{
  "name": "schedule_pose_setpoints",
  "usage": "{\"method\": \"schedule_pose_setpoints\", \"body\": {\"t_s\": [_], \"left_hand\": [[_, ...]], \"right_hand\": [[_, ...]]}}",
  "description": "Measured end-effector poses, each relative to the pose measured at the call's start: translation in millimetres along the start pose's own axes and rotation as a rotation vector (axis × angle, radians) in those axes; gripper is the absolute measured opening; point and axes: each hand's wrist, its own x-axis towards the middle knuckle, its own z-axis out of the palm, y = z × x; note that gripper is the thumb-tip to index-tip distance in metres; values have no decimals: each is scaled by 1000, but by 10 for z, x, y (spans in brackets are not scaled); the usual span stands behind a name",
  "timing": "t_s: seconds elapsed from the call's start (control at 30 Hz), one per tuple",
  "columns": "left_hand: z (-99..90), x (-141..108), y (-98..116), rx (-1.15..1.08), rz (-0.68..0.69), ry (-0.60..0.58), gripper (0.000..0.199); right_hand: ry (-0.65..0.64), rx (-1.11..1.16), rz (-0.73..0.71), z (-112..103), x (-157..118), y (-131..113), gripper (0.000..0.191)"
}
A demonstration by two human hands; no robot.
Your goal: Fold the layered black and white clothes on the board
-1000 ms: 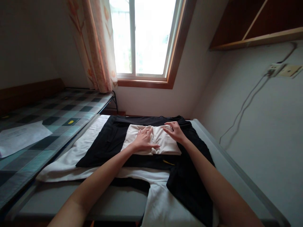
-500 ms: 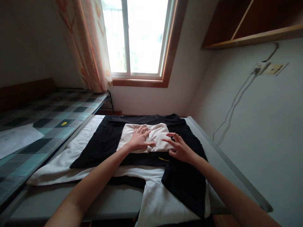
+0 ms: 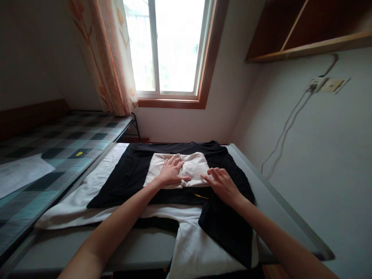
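A small folded off-white cloth (image 3: 193,166) lies on a spread black shirt (image 3: 122,182). My left hand (image 3: 172,171) rests flat on the cloth's left and middle part, fingers spread. At the cloth's right edge is my right hand (image 3: 222,184), its fingers bent and apart, with the thumb side near the cloth and nothing visible in it. Beneath the black shirt lies a larger white garment (image 3: 192,248), one part hanging toward the front edge. A black sleeve (image 3: 226,228) lies over it below my right hand.
The clothes lie on a grey table (image 3: 139,248). To the left stands a bed with a checked mattress (image 3: 95,133) and a sheet of paper (image 3: 24,172). Behind are a curtain (image 3: 110,58) and window. A cable (image 3: 283,133) hangs from a wall socket (image 3: 318,84) at right.
My right hand has shifted slightly right, and its fingers have drawn in closer together. My left hand stays on the cloth. The view has moved slightly.
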Motion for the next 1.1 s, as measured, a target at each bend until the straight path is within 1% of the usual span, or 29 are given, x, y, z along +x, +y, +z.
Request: {"method": "schedule_pose_setpoints", "body": {"t_s": [0.13,0.23,0.3,0.4,0.47,0.57,0.67,0.8,0.9,1.0,1.1], "left_hand": [[-9,-10,11,4,3,13,101],[-27,-15,23,-2,-1,15,100],[-35,-16,29,-7,-6,10,99],[-30,-14,28,-8,-11,3,98],[-15,-11,19,-7,-8,5,98],[19,-5,-2,-8,-1,6,101],[39,-3,-19,-8,19,7,101],[-7,-14,-26,-9,34,-36,105],[-94,-23,-35,-28,51,-128,112],[-174,-27,-50,-50,72,-239,118],[-203,-31,-60,-62,82,-278,122]], "right_hand": [[-73,17,110,-1,-71,-44,28],[-114,100,113,-42,-42,-55,18],[-90,191,128,-71,47,-61,14],[-2,303,196,-48,292,-77,26],[5,346,208,30,499,-95,36],[-102,353,227,201,786,-122,52],[-241,327,276,366,951,-129,62],[-356,310,359,508,964,-65,70],[-407,344,417,562,912,16,74],[-416,379,447,587,880,65,73],[-391,395,456,599,869,67,71]]}}
